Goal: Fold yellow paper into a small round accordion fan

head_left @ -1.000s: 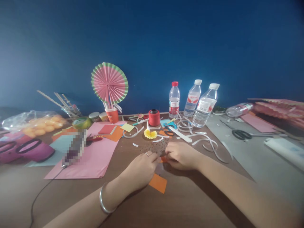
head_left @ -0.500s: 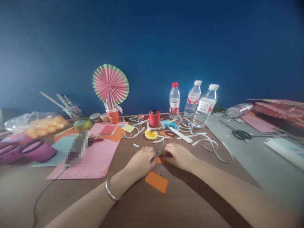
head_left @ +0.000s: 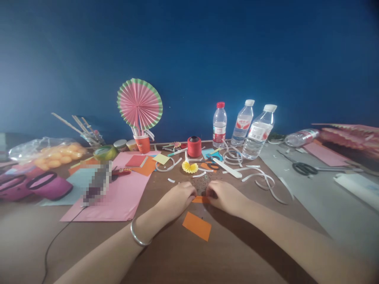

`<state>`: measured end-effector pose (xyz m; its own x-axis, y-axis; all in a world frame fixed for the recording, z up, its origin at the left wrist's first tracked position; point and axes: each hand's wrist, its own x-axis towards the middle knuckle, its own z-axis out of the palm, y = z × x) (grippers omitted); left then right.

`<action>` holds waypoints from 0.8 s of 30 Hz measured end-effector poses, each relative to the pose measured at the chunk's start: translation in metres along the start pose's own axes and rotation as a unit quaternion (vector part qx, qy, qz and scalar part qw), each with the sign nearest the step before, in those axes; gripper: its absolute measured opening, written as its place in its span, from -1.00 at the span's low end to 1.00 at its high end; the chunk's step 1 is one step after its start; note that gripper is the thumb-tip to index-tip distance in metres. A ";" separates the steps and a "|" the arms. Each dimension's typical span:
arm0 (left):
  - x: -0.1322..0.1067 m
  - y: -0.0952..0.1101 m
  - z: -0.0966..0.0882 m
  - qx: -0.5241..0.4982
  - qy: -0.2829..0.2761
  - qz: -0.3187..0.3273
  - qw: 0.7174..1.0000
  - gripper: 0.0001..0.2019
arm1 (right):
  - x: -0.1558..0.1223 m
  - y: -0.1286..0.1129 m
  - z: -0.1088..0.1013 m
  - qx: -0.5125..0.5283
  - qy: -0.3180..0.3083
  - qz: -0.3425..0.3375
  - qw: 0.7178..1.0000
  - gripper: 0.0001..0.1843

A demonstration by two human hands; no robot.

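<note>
A narrow orange paper strip [head_left: 201, 199] lies low over the brown tabletop, its left end in the curled fingers of my left hand [head_left: 180, 197] and its right end in those of my right hand [head_left: 225, 195]. Both fingertips are partly hidden behind the knuckles. Nearer to me, a flat orange paper rectangle [head_left: 197, 226] rests on the table, touched by neither hand. Just beyond my hands sits a small yellow pleated paper fan [head_left: 190, 167], with a red spool [head_left: 194, 147] behind it.
Pink paper sheets [head_left: 118, 201] and a blurred device with a cord lie left. A large round paper fan [head_left: 139, 104] stands in a red cup [head_left: 142, 144]. Water bottles [head_left: 257, 132], blue-handled scissors [head_left: 213, 159], curled white strips [head_left: 262, 177] and black scissors [head_left: 304, 169] are at right.
My hands have spread slightly apart, so more of the orange strip shows between them. The whole scene has shifted a little to the right in view.
</note>
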<state>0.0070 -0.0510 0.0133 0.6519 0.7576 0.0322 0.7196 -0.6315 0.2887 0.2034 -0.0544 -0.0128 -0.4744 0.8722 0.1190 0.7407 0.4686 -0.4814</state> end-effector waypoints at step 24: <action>-0.004 0.014 -0.005 0.239 -0.017 0.080 0.968 -0.86 | -0.004 0.003 -0.016 -0.058 -0.049 -0.190 0.979 -0.77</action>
<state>0.0132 -0.0621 0.0221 0.7653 0.6436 0.0056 0.6322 -0.7502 -0.1938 0.2152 -0.0542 -0.0007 -0.7654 0.6170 0.1828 0.5485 0.7741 -0.3162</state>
